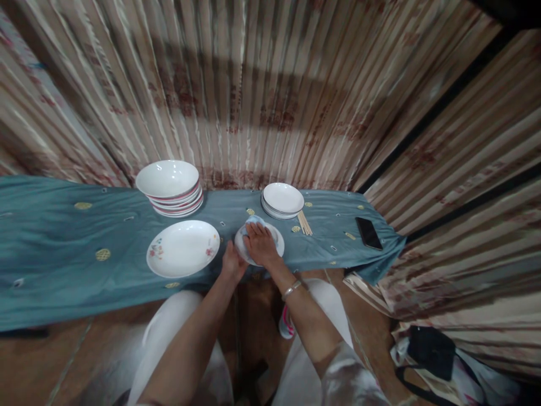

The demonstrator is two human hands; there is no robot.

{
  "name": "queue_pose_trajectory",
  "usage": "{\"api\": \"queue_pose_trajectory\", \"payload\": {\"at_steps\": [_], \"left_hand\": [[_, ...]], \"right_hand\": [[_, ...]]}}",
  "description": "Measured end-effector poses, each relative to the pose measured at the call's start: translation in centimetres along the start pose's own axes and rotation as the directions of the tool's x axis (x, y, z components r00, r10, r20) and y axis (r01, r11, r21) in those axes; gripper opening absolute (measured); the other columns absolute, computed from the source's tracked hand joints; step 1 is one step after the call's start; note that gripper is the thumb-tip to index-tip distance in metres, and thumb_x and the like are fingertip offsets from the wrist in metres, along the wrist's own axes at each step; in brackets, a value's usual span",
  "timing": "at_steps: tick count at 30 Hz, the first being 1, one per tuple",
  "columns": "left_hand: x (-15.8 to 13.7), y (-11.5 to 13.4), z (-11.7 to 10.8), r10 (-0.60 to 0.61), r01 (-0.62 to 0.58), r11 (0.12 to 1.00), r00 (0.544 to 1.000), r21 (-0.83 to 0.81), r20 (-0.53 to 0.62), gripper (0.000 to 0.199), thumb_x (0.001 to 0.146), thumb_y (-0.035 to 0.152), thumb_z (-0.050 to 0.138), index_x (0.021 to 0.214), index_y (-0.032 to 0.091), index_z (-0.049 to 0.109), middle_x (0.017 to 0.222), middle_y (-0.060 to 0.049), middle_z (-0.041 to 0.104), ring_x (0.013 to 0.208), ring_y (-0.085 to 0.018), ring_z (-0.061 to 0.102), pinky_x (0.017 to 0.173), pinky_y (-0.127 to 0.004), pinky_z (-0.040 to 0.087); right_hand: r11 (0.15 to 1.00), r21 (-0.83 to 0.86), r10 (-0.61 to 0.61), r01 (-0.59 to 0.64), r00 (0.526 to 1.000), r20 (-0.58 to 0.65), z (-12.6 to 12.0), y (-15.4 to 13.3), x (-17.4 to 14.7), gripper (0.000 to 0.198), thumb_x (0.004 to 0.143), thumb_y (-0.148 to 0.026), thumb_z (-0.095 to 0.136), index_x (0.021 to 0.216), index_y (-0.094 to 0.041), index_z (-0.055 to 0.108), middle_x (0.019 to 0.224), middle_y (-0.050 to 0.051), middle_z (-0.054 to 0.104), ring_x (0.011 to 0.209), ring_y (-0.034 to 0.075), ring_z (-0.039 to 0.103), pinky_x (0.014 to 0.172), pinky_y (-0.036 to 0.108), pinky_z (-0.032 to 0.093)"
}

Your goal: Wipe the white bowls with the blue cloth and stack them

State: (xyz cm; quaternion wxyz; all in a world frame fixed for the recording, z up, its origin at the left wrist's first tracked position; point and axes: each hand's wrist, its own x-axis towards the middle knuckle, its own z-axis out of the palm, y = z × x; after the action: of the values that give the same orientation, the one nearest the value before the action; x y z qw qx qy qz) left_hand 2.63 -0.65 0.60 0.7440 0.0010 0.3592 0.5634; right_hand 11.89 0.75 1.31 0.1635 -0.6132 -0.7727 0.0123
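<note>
A table (54, 282) draped in teal patterned fabric (127, 211) stood before pleated beige curtains (236, 84). Near its front edge, the left hand (234, 264) pinched a round white plate (278, 242) by its rim; the right hand (261, 245) laid extended fingers over a pale-blue cloth (255, 219) on it, their grip impossible to tell. Left fingertips were hidden.

Left forearm (188, 338) and right forearm (310, 321) slant inward toward one another! Right hand (261, 245) lies flat, back upward, fingers (255, 232) extended forward and left; left hand (234, 263) sits just beside it, thumb (230, 248) pointing forward, other fingers largely out of sight.
</note>
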Motion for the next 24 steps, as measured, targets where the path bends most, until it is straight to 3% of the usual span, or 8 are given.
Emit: {"api": "queue_pose_trajectory", "payload": {"at_steps": [9, 24], "left_hand": [[-0.2, 0.3, 0.1, -0.029, 0.028, 0.999, 0.999, 0.038, 0.023, 0.052, 0.101, 0.036, 0.029, 0.139, 0.007, 0.053, 0.121, -0.017, 0.071, 0.120, -0.029, 0.063, 0.101, -0.043, 0.052], [-0.2, 0.0, 0.0, 0.008, -0.008, 0.999, 1.000, 0.041, 0.006, 0.049, 0.101, 0.037, 0.034, 0.137, 0.011, 0.054, 0.118, -0.015, 0.073, 0.117, -0.027, 0.065, 0.100, -0.040, 0.052]], "right_hand": [[0.996, -0.019, 0.088, -0.088, 0.995, -0.038, 0.4, 2.1, -0.3, 0.051, 0.101, -0.037, 0.041, 0.145, -0.012, 0.046, 0.147, 0.017, 0.051, 0.139, 0.029, 0.042, 0.114, 0.049, 0.031], [0.981, -0.001, 0.194, -0.194, 0.980, -0.040, -0.4, 3.8, -3.9, 0.054, 0.099, -0.033, 0.045, 0.144, -0.004, 0.047, 0.150, 0.019, 0.047, 0.141, 0.032, 0.041, 0.116, 0.050, 0.030]]}}
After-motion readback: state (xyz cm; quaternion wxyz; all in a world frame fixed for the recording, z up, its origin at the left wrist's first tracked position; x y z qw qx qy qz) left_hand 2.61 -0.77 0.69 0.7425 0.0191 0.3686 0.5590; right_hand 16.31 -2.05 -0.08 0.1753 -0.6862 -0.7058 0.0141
